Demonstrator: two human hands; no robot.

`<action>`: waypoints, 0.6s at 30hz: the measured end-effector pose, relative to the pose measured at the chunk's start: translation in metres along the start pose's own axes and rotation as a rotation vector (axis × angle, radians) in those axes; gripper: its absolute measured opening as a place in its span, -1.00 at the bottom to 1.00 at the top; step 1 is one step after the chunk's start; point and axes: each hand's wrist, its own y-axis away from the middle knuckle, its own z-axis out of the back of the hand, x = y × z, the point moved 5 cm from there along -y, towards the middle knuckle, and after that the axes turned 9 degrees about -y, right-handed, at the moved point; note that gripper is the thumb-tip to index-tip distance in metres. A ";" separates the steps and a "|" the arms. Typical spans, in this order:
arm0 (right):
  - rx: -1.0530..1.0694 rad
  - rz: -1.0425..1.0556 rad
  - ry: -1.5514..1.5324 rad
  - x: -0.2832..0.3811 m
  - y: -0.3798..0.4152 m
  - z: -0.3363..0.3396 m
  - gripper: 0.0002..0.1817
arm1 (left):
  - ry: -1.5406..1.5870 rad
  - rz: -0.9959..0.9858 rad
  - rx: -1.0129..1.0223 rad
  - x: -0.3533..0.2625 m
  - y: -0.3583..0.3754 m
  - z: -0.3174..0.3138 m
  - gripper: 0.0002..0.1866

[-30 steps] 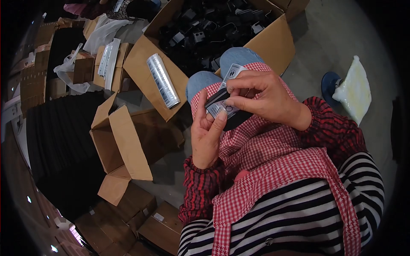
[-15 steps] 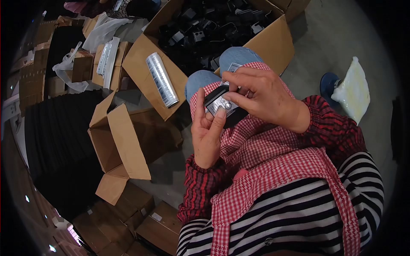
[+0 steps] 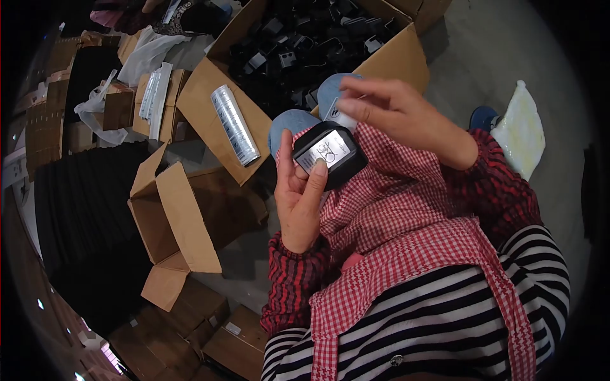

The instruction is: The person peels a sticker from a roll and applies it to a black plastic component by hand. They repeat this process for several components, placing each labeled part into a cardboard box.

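Floor (image 3: 470,63), smooth and grey, showed around you in the head view, mostly to the right. A large cardboard box (image 3: 397,60) stood open at the far side, heaped with black parts (image 3: 286,38), and a silver strip of labels (image 3: 235,126) lay on its left flap (image 3: 197,95). Farther left was a translucent plastic bag (image 3: 136,62); nearer, you had a dark ribbed stack (image 3: 89,216) and an open carton (image 3: 187,216) with its flaps spread. Closed boxes (image 3: 238,340) sat at the near left. A pale pad (image 3: 524,130) was on the right, beside something blue (image 3: 483,119).

Your left hand (image 3: 298,197) was clamped on a black piece (image 3: 356,166) above your checked apron (image 3: 394,247), its thumb pressed on the printed label (image 3: 326,151), its other fingers along the left edge and beneath. Your right hand (image 3: 403,117) hung just beyond the piece, to the right, its fingers blurred and bent near the thumb. A printed strip (image 3: 335,109) showed by their tips; I could not tell whether they pinched it.
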 end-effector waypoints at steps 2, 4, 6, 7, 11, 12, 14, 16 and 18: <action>-0.066 0.064 -0.012 -0.028 0.007 -0.020 -0.39 | 0.036 -0.021 -0.018 -0.003 -0.002 -0.005 -0.29; -0.011 0.138 0.209 -0.027 0.010 -0.028 -0.31 | 0.004 -0.023 -0.006 -0.001 -0.003 -0.003 -0.30; 0.009 -0.057 0.001 -0.036 0.009 -0.036 -0.36 | -0.028 -0.029 -0.006 -0.001 -0.004 -0.002 -0.31; 0.018 -0.058 -0.002 -0.034 0.009 -0.037 -0.36 | 0.056 0.003 -0.007 0.001 -0.004 -0.003 -0.37; 0.015 -0.180 -0.159 -0.040 0.010 -0.037 -0.51 | 0.300 0.059 -0.064 0.009 -0.006 0.001 -0.53; -0.008 -0.125 -0.190 -0.039 0.010 -0.036 -0.47 | 0.306 0.056 -0.068 0.009 -0.007 0.001 -0.53; -0.021 -0.132 -0.197 -0.040 0.010 -0.034 -0.47 | 0.273 0.059 -0.046 0.009 -0.008 -0.001 -0.51; -0.032 -0.137 -0.207 -0.042 0.010 -0.032 -0.46 | 0.289 0.049 -0.046 0.011 -0.010 -0.001 -0.51; -0.062 -0.122 -0.191 -0.043 0.009 -0.029 -0.45 | 0.301 0.038 -0.046 0.013 -0.011 0.001 -0.52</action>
